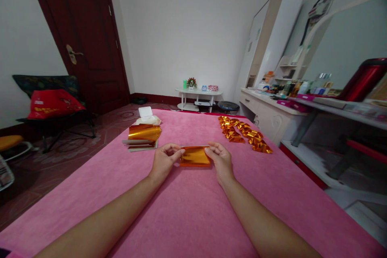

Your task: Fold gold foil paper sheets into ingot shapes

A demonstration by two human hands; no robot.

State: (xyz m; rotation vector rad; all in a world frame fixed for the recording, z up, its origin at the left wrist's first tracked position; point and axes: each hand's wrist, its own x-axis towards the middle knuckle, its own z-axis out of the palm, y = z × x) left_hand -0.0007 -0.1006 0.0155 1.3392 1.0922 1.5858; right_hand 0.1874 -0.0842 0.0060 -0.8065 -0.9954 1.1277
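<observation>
A small sheet of shiny orange-gold foil paper [195, 156] lies folded on the pink cloth in front of me. My left hand [165, 160] pinches its left edge with curled fingers. My right hand [220, 157] pinches its right edge the same way. Both forearms reach in from the bottom of the view. A stack of gold foil sheets [144, 134] rests on the cloth to the left of my hands. To the right lies a row of several folded gold paper pieces [244, 134].
The pink cloth [187, 209] covers a wide bed-like surface. A white wipes pack [147, 116] sits behind the foil stack. A dark red door [87, 36], a chair with a red bag [51, 105], a white side table [198, 96] and a cluttered dresser [272, 100] surround it.
</observation>
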